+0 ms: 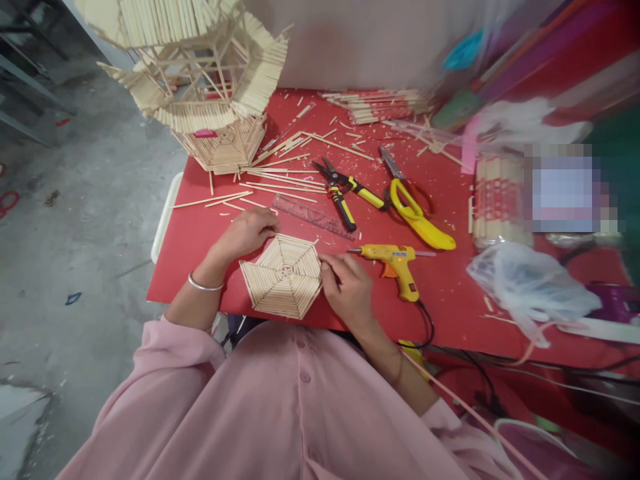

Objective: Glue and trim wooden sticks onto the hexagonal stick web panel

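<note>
A flat, roughly hexagonal panel of thin wooden sticks (280,293), laid in rings around a small centre, lies at the red table's front edge. My left hand (250,232), a silver bangle on its wrist, is closed at the panel's upper left corner. Its fingertips are bent down and what they pinch is hidden. At the right edge, my right hand (350,283) has thumb and fingers closed on the panel's rim. Just right of it lies a yellow hot glue gun (393,257). A clear ruler (315,217) lies behind the panel.
A tiered stick-built pagoda model (215,100) stands at the back left. Loose sticks (285,177), black-yellow pliers (343,193) and yellow-handled scissors (413,207) lie behind my hands. Bundled sticks (495,207) and a plastic bag (530,283) are on the right. The glue gun's cord (431,320) hangs over the front edge.
</note>
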Action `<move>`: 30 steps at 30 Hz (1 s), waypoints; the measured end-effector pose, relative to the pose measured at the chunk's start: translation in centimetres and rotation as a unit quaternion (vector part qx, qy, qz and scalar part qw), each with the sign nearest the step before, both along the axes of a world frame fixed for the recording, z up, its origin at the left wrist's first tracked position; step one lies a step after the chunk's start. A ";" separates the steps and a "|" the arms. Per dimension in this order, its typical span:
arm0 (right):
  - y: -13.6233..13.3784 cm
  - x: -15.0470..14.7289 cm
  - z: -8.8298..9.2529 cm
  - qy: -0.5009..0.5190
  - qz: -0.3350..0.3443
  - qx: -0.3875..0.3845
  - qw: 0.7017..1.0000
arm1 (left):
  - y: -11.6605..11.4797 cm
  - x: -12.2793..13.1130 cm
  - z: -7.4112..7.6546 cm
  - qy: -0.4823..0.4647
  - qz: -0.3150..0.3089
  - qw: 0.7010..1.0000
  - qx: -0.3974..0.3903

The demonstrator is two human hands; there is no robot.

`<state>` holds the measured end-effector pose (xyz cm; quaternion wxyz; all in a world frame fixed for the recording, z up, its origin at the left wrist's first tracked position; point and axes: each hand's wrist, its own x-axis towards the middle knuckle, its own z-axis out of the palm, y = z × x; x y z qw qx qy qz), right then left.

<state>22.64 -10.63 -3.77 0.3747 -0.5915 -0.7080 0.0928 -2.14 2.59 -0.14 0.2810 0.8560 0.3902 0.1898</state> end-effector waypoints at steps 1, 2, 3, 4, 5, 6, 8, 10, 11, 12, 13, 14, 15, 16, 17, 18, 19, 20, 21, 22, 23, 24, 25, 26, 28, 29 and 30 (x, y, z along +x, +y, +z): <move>0.0 0.0 0.0 -0.002 -0.001 -0.004 1.000 | 0.0 0.0 0.0 0.000 0.000 1.000 0.003; 0.0 0.0 0.0 -0.003 -0.003 -0.008 1.000 | 0.0 0.0 -0.1 0.000 0.000 1.000 0.005; 0.0 0.0 0.0 -0.005 -0.004 -0.011 1.000 | 0.0 0.0 -0.1 0.001 0.000 1.000 0.007; 0.0 0.0 0.0 -0.007 -0.005 -0.013 1.000 | 0.0 0.0 -0.2 0.002 0.000 1.000 0.008; 0.0 0.0 0.0 -0.009 -0.006 -0.014 1.000 | 0.0 0.0 -0.2 0.003 0.000 1.000 0.009; 0.0 0.0 0.1 -0.010 -0.005 -0.013 1.000 | 0.0 0.0 -0.2 0.004 0.000 1.000 0.011; 0.0 0.0 0.0 -0.010 -0.005 -0.010 1.000 | 0.1 0.0 -0.3 0.005 -0.002 1.000 0.017; -0.1 0.0 0.0 -0.009 -0.006 -0.010 1.000 | 0.1 0.0 -0.3 0.007 -0.004 1.000 0.021; -0.1 0.0 0.0 -0.009 -0.007 -0.010 1.000 | 0.1 0.0 -0.3 0.010 -0.004 1.000 0.022; -0.1 0.0 0.0 -0.010 -0.006 -0.011 1.000 | 0.1 0.0 -0.2 0.013 -0.003 1.000 0.021; -0.1 0.0 0.0 -0.011 -0.006 -0.011 1.000 | 0.1 0.0 -0.2 0.015 -0.003 1.000 0.021; -0.1 0.0 0.0 -0.012 -0.006 -0.011 1.000 | 0.1 0.0 -0.2 0.016 -0.002 1.000 0.021; -0.1 0.0 0.0 -0.012 -0.005 -0.011 1.000 | 0.1 0.0 -0.2 0.016 -0.001 1.000 0.021; -0.1 0.0 0.1 -0.012 -0.004 -0.010 1.000 | 0.1 0.0 -0.2 0.016 0.000 1.000 0.022; -0.1 0.0 0.1 -0.013 -0.004 -0.010 1.000 | 0.1 0.0 -0.3 0.015 0.000 1.000 0.023; -0.1 0.0 0.1 -0.014 -0.004 -0.009 1.000 | 0.1 0.0 -0.3 0.014 0.001 1.000 0.026; -0.1 0.0 0.1 -0.015 -0.004 -0.008 1.000 | 0.1 0.0 -0.4 0.013 0.001 0.999 0.029; -0.1 0.0 0.1 -0.016 -0.005 -0.008 1.000 | 0.1 0.0 -0.5 0.012 0.001 0.999 0.032; -0.1 0.0 0.0 -0.015 -0.004 -0.010 1.000 | 0.1 0.0 -0.5 0.011 0.001 0.999 0.035; -0.1 0.0 0.0 -0.014 -0.004 -0.013 1.000 | 0.1 0.0 -0.6 0.011 0.002 0.999 0.037; -0.1 0.0 0.0 -0.013 -0.004 -0.016 1.000 | 0.1 0.0 -0.6 0.011 0.002 0.999 0.037; -0.1 0.0 0.0 -0.012 -0.004 -0.019 1.000 | 0.1 0.0 -0.6 0.013 0.004 0.999 0.036; -0.1 0.0 0.0 -0.012 -0.004 -0.020 1.000 | 0.1 0.1 -0.6 0.015 0.006 0.999 0.036; -0.2 0.0 0.0 -0.013 -0.005 -0.019 1.000 | 0.1 0.1 -0.6 0.016 0.007 0.999 0.036; -0.2 0.0 0.1 -0.014 -0.005 -0.014 1.000 | 0.1 0.1 -0.6 0.015 0.007 0.999 0.037; -0.2 0.0 0.1 -0.014 -0.004 -0.012 1.000 | 0.1 0.1 -0.6 0.013 0.005 0.999 0.038; -0.1 0.0 0.1 -0.014 -0.003 -0.011 1.000 | 0.1 0.0 -0.7 0.011 0.004 0.999 0.039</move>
